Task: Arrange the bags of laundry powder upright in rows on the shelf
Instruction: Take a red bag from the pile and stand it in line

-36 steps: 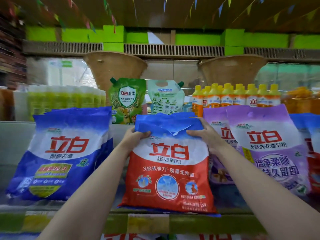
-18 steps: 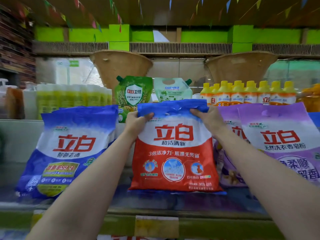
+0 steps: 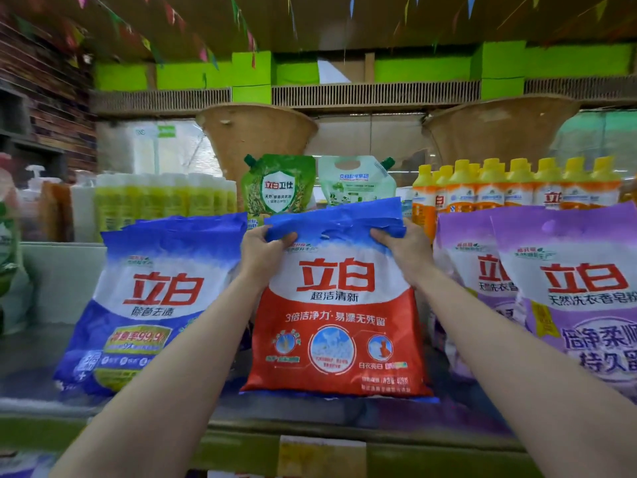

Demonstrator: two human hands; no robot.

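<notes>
A red laundry powder bag (image 3: 336, 326) with a blue top stands upright in the middle of the shelf (image 3: 241, 443). My left hand (image 3: 263, 251) pinches its top left corner and my right hand (image 3: 401, 244) grips its top right corner. Left of it a stack of blue laundry powder bags (image 3: 148, 298) leans back. On the right, two purple laundry powder bags (image 3: 572, 305) lean in a row, partly cut off by the frame edge.
Behind the bags stand a green pouch (image 3: 279, 188), a pale pouch (image 3: 356, 181), orange bottles with yellow caps (image 3: 510, 191) and pale green bottles (image 3: 165, 198). Two woven baskets (image 3: 256, 139) sit at the back. A yellow price tag (image 3: 322, 457) is on the shelf edge.
The red bag has been raised from a low lean to upright and pushed further back on the shelf. Both hands keep hold of its top corners.
</notes>
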